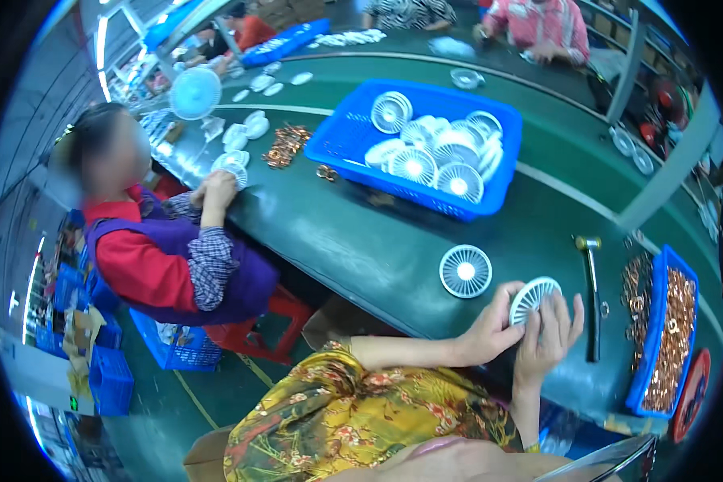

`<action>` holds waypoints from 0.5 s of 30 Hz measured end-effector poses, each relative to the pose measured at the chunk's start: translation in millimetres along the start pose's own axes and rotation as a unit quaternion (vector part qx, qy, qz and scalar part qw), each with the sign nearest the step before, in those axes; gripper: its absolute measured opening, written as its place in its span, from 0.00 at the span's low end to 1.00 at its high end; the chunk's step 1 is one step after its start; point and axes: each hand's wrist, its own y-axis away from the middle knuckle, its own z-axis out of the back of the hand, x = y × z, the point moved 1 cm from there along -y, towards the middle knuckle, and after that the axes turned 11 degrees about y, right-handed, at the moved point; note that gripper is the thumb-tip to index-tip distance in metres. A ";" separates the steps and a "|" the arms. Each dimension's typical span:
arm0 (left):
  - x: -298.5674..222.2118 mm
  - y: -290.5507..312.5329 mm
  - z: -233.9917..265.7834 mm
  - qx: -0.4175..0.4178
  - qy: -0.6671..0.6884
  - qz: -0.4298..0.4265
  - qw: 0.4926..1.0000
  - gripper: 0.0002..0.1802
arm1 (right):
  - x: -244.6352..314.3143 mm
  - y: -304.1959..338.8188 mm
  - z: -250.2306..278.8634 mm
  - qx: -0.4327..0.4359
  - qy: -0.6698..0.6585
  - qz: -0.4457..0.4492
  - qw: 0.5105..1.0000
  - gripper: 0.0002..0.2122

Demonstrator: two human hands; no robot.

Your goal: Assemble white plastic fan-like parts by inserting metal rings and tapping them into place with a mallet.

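A round white fan grille (533, 296) with radial slots is held up over the near edge of the green bench. My left hand (488, 328) grips its left edge between thumb and fingers. Against its lower right side lie the fingers of my right hand (545, 337), partly bent, with some fingertips spread past the rim. A second white grille (466, 271) rests flat on the bench, just left of and beyond my hands. To their right lies a hammer (593, 297) with a yellowish head and a dark handle.
A blue crate (490, 207) full of white grilles stands farther back. At right, a blue tray (657, 337) holds copper-coloured parts, with loose metal pieces (636, 297) beside it. A co-worker (169, 249) sits at left near another copper pile (287, 146). A grey post (671, 165) rises at right.
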 end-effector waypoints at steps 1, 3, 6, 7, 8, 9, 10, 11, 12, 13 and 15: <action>-10.4 2.1 -0.4 0.011 0.050 0.035 0.998 0.30 | -2.3 -1.3 5.6 0.021 -0.001 0.047 0.999 0.09; -18.6 2.8 8.3 0.022 0.144 0.099 0.984 0.30 | -8.5 -8.7 10.0 0.067 -0.095 0.062 0.991 0.08; -20.2 0.3 2.7 0.003 0.095 0.120 0.988 0.28 | -19.1 -10.3 15.9 0.160 -0.264 -0.004 0.951 0.09; -19.8 -4.2 3.7 -0.003 0.069 0.110 0.992 0.27 | -21.6 -12.0 15.5 0.190 -0.325 -0.036 0.926 0.10; -20.0 -6.5 4.8 0.005 0.026 0.097 0.995 0.27 | -27.5 -12.7 15.2 0.202 -0.317 -0.012 0.927 0.12; -20.1 -7.4 5.5 0.011 -0.016 0.084 0.996 0.26 | -33.4 -12.1 17.6 0.217 -0.335 -0.048 0.915 0.13; -18.9 -8.5 4.3 0.006 -0.103 0.066 0.992 0.25 | -40.3 -13.9 20.8 0.230 -0.352 -0.084 0.904 0.13; -20.7 -8.9 4.3 0.028 -0.196 0.009 0.980 0.25 | -51.1 -20.6 21.8 0.216 -0.278 -0.076 0.933 0.14; -22.1 -9.0 4.1 0.049 -0.286 -0.049 0.956 0.24 | -67.4 -19.6 19.0 0.195 -0.315 -0.197 0.908 0.14; -19.0 -8.0 6.1 0.059 -0.347 -0.104 0.930 0.25 | -104.2 -16.3 11.2 0.170 -0.186 -0.185 0.950 0.15; -7.1 -4.2 13.9 0.073 -0.493 -0.193 0.845 0.26 | -127.9 -34.2 25.1 0.151 0.046 -0.217 0.963 0.20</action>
